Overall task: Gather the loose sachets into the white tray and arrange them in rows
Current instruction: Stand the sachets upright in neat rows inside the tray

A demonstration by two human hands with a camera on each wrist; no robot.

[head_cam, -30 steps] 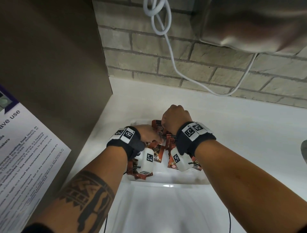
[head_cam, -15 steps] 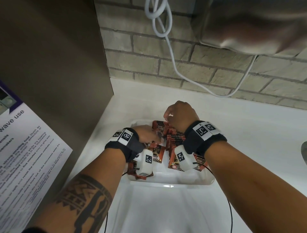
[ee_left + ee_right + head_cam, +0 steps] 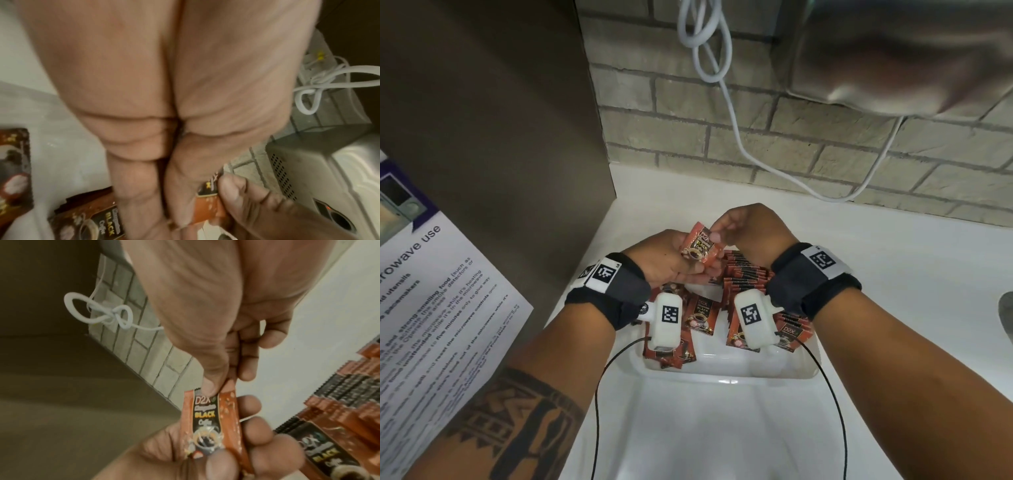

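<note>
both hands are raised just above the far end of the white tray [image 3: 726, 375], sharing one orange-and-black coffee sachet [image 3: 700, 247]. the left hand [image 3: 671, 260] cups the sachet's lower half, its fingers [image 3: 255, 404] curled behind the packet and its thumb on the front near the printed coffee cup. the right hand [image 3: 748, 229] pinches the sachet's top edge between thumb and forefinger [image 3: 213, 384], the other fingers folded loosely behind. the sachet is held upright, tilted a little, with its printed face toward the person and clear of the tray's contents.

inside the tray, on the side under the right wrist, a row of sachets [image 3: 746, 274] stands on edge, packed against one another and running toward the tray's far end. in front of that row, at the tray's near right, a few sachets lie flat and overlapping. in the middle of the tray one loose sachet [image 3: 700, 315] lies face up, and more lie in a jumble at the near left under the left wrist camera [image 3: 667, 320].

the tray sits on a white worktop [image 3: 893, 274], close to a brown panel on its left. behind the tray rises a grey brick wall [image 3: 791, 150] with a white cable [image 3: 726, 89] looped and hanging down it. a printed notice [image 3: 431, 291] hangs left of the tray.
</note>
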